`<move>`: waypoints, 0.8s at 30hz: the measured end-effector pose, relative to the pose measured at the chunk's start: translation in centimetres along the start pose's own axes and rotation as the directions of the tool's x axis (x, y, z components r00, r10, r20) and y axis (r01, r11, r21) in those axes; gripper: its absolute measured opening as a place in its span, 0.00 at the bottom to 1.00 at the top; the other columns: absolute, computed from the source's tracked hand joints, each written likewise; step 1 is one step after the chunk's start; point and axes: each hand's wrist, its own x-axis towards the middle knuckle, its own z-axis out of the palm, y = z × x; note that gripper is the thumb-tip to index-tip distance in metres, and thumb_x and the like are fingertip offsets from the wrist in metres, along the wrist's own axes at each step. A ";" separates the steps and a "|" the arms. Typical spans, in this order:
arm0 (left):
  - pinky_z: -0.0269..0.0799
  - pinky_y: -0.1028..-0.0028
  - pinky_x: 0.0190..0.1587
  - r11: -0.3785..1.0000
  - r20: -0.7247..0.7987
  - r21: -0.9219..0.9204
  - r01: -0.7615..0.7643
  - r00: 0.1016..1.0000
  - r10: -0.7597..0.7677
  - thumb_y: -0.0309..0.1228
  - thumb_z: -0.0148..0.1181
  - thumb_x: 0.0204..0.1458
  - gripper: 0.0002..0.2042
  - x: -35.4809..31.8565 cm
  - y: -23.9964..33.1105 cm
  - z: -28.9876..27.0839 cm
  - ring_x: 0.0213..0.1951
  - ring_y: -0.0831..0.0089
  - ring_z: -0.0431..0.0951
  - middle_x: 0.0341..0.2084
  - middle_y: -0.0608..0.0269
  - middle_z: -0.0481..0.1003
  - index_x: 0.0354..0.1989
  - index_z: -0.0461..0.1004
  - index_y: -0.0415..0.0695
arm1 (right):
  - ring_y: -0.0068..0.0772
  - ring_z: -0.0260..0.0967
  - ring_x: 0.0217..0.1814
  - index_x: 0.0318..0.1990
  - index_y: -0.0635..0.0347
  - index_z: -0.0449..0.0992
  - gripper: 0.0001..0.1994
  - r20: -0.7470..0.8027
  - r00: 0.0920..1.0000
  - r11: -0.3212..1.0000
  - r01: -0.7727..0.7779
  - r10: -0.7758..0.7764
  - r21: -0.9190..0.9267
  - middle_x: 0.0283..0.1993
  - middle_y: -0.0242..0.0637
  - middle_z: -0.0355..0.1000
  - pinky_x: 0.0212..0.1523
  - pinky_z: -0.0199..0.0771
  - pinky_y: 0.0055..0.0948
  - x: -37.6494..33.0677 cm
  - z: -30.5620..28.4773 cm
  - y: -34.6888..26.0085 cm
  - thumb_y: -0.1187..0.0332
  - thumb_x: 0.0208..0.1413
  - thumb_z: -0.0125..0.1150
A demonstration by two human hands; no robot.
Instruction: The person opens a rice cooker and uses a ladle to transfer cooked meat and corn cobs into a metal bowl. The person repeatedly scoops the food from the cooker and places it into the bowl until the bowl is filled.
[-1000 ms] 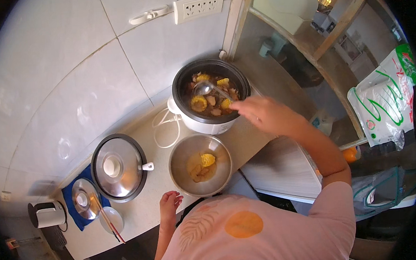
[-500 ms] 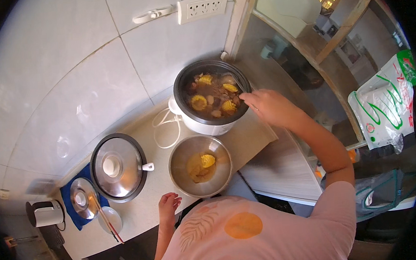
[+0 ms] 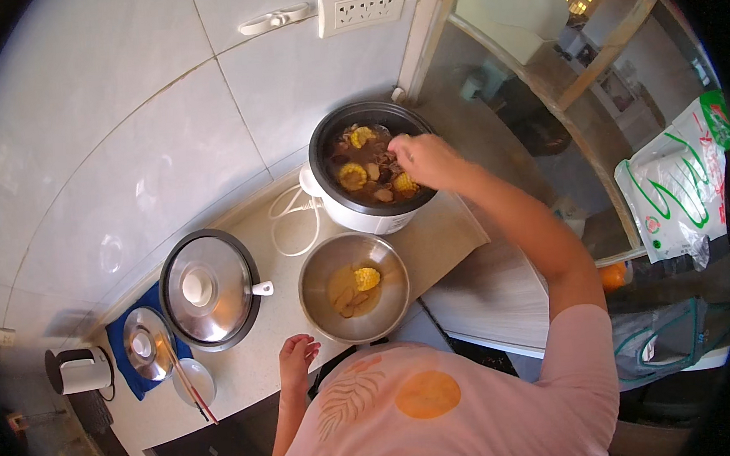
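A white electric cooker with a black inner pot [image 3: 335, 176] stands at the back, filled with brown stew, corn pieces and chunks. Over its right side is my right hand [image 3: 425, 159], fingers closed; the thin metal utensil it gripped earlier is hidden behind the hand now. In front of the cooker, a stainless steel bowl [image 3: 313, 269] holds some broth, a corn piece [image 3: 367, 278] and a few pale chunks. Left of this bowl, near the counter's front edge, my left hand [image 3: 296, 356] is empty, its fingers loosely curled and apart.
A large lid [image 3: 225, 270] lies on the counter [image 3: 260, 364] at left. Beyond it are a smaller lid [image 3: 144, 346] on a blue cloth, a white bowl [image 3: 198, 389] with chopsticks [image 3: 192, 387] across it, and a kettle [image 3: 81, 372]. A white cord [image 3: 287, 251] lies beside the cooker.
My right hand has moved left and slightly up, further over the pot, and now covers the utensil. My left hand stays in place.
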 end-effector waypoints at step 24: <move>0.68 0.77 0.35 1.000 0.018 0.014 -0.008 1.000 0.008 0.27 0.46 0.50 0.06 0.1 0.3 0.7 0.31 0.73 0.73 0.32 0.60 0.70 0.36 0.65 0.40 | 0.20 0.59 0.14 0.35 0.66 0.70 0.14 0.241 0.714 0.345 -0.569 0.658 0.746 0.16 0.33 0.65 0.15 0.60 0.17 0.4 -6.4 2.1 0.67 0.50 0.39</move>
